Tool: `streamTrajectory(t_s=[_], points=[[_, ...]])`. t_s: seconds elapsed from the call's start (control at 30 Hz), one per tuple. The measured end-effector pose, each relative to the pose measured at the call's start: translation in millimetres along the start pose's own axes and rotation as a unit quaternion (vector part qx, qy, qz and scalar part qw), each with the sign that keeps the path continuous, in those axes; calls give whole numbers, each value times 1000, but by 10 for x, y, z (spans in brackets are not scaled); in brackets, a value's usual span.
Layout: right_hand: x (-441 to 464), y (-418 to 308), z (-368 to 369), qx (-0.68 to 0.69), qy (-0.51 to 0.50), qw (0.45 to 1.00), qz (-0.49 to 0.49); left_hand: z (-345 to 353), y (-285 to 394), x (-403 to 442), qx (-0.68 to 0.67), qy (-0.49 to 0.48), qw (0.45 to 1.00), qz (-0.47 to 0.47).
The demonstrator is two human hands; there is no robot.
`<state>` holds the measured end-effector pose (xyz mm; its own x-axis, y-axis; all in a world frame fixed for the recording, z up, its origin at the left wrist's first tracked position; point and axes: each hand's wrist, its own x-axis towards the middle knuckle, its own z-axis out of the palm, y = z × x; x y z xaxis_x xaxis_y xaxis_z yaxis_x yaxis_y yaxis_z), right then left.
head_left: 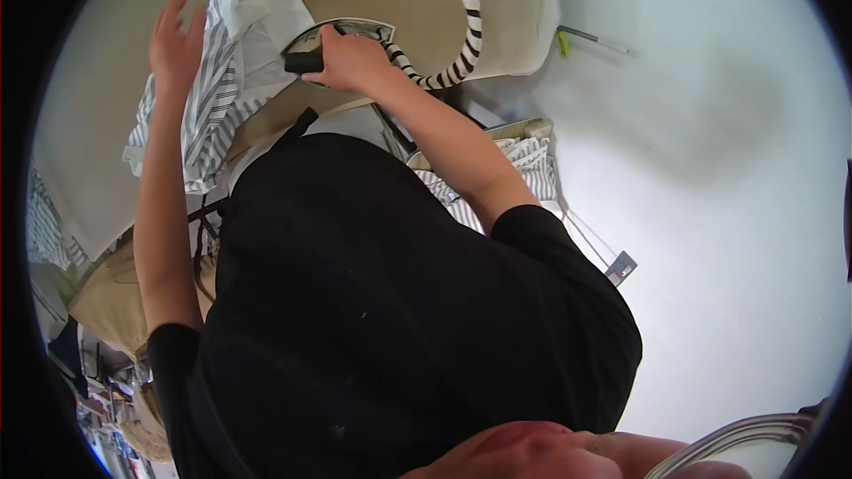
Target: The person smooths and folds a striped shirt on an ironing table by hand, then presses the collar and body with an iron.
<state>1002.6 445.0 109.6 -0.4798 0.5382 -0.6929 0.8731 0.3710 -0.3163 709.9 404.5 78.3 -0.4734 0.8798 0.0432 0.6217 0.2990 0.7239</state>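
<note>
Right hand (pixel 353 62) has the iron (pixel 304 62) gripped, right of the striped cloth (pixel 222 80); left hand (pixel 177 49), at its left, is loosely open.

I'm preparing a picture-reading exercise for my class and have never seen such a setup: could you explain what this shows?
There is no robot here, just a person's bare hands. The single picture comes from a camera worn on the head, looking down past a black shirt. On the beige surface lies a crumpled white cloth with grey stripes. The right hand holds an iron by its black handle; a black-and-white striped hose curves beside it. The left hand is open near the cloth.
</note>
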Motion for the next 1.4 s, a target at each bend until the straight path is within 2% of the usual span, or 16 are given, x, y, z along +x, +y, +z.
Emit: streamTrajectory(t_s=[0.07,0.1,0.13,0.17,0.2,0.27,0.37,0.47,0.6,0.9,1.0,1.17,1.23,1.27,1.33,1.4], points=[[-7,-20,7,-1,-1,1000,9,400,-417,422,51,10,997,58],[11,-49,26,-7,-5,1000,16,493,-308,594,2,-84,994,-65],[37,-52,42,2,-9,1000,17,670,-371,757,39,-64,996,38],[52,-43,57,12,-14,1000,18,882,-414,825,-15,-194,980,-38],[75,-24,77,30,-20,999,7,762,34,769,68,-249,964,-59],[139,-17,161,66,-13,998,-11,1042,-352,831,123,-318,936,84],[233,-20,263,77,3,995,-65,1045,-308,873,130,-299,941,89],[164,-139,121,75,-3,997,3,891,-98,937,25,-316,941,121],[301,-144,104,113,26,992,42,810,342,867,24,-279,942,188],[814,-442,-158,146,93,985,25,892,176,915,67,-263,929,251],[974,-427,-260,120,95,988,5,837,219,1020,58,-249,963,89],[1069,-121,-696,137,93,984,60,464,160,905,65,-232,971,14],[1034,76,-948,144,57,973,171,412,-5,494,145,-131,958,211],[1020,177,-956,142,62,973,170,311,88,223,194,-168,942,216],[967,368,-954,68,307,938,146,215,203,-289,240,-199,924,219],[763,429,-904,1,400,914,65,269,134,-612,315,-188,887,280]])
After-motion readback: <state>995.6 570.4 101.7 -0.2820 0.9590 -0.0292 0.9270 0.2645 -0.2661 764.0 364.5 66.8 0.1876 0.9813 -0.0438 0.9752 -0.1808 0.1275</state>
